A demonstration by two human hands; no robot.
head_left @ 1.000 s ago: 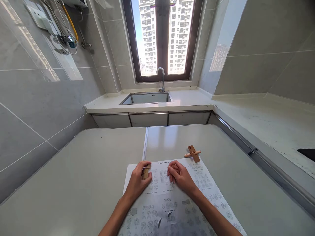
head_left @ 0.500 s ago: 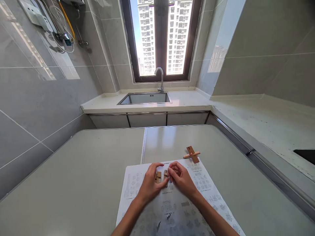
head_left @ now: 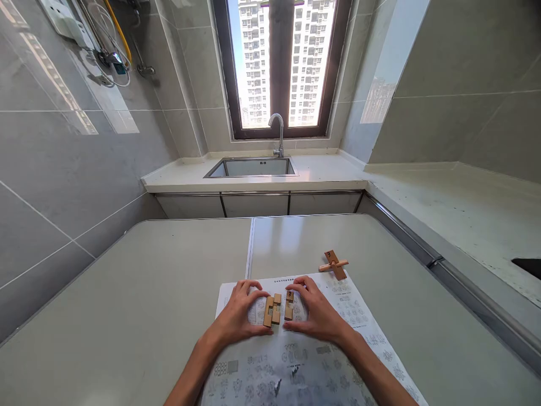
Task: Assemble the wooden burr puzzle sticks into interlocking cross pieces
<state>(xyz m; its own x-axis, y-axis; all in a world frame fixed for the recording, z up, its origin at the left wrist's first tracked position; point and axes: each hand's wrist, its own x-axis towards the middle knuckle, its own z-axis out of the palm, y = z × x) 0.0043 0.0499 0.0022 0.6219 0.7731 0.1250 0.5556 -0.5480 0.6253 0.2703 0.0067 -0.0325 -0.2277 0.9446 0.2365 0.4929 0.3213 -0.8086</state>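
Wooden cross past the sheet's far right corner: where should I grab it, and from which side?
Pinch the wooden cross at its crossing, from above, with the right hand, the nearer one. It lies low on the table with thin arms sticking out; held by one end it would probably swing.

head camera, looking forward-down over table [head_left: 127,316].

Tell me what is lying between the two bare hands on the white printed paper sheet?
Small tan notched wooden blocks lie on the white printed paper sheet between the left hand and the right hand, seen in the head view.
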